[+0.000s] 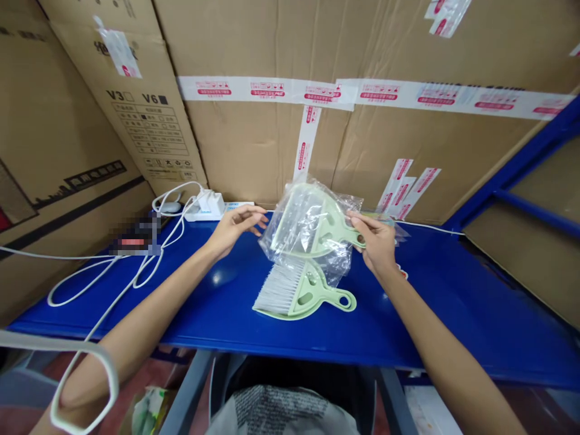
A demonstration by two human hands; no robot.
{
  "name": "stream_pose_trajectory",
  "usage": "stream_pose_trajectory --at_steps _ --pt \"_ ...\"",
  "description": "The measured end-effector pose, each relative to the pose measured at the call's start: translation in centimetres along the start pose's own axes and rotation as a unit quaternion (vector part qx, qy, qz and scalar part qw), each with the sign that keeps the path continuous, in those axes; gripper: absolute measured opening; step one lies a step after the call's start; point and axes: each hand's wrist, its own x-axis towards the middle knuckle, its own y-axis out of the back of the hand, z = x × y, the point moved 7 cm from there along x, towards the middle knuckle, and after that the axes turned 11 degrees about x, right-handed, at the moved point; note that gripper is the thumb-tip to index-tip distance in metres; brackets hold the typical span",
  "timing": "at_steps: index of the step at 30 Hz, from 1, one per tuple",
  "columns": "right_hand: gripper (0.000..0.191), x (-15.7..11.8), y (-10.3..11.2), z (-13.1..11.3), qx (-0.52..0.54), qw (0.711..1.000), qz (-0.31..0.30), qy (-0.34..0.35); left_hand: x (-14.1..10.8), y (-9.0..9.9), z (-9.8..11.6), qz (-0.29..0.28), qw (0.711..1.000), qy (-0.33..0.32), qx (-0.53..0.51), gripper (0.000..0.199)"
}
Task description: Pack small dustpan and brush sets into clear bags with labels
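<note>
My right hand (pixel 375 238) pinches the handle end of a light green dustpan set (pixel 306 223) that is inside a clear plastic bag (pixel 338 266). The bagged set is tilted above the table, its wide end toward the left. My left hand (pixel 240 225) is at the bag's left edge, fingers loosely bent and apart; whether the fingertips touch the plastic I cannot tell. Below the bag, a second light green dustpan with a white-bristled brush (pixel 283 287) nested in it lies unwrapped on the blue table (pixel 217 326), handle to the right.
Behind the table stand taped cardboard sheets (pixel 254 139). A white power strip (pixel 193 211) with a plug sits at the back left, and white cables (pixel 140 266) loop across the left side. Another plastic-wrapped item (pixel 399 226) is partly hidden behind my right hand. Blue frame bars (pixel 521 157) rise at right.
</note>
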Motion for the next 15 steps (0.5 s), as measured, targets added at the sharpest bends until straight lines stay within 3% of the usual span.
stream_pose_trajectory --at_steps 3,8,12,15 --pt "0.03 -0.9 -1.0 0.6 -0.016 0.999 -0.031 0.004 -0.4 -0.5 0.6 -0.008 1.0 0.007 -0.023 0.041" --pt "0.027 -2.0 -1.8 0.7 -0.067 0.995 -0.058 0.039 -1.4 -2.6 -1.1 -0.05 0.996 0.073 -0.023 0.04" --pt "0.025 -2.5 -2.1 0.6 -0.099 0.991 -0.07 0.053 -1.8 -3.2 -2.3 -0.039 0.99 0.132 -0.029 0.035" --pt "0.02 -2.2 -2.0 0.1 -0.092 0.991 -0.07 0.074 -1.7 -2.7 -2.1 -0.018 0.989 0.133 -0.062 0.032"
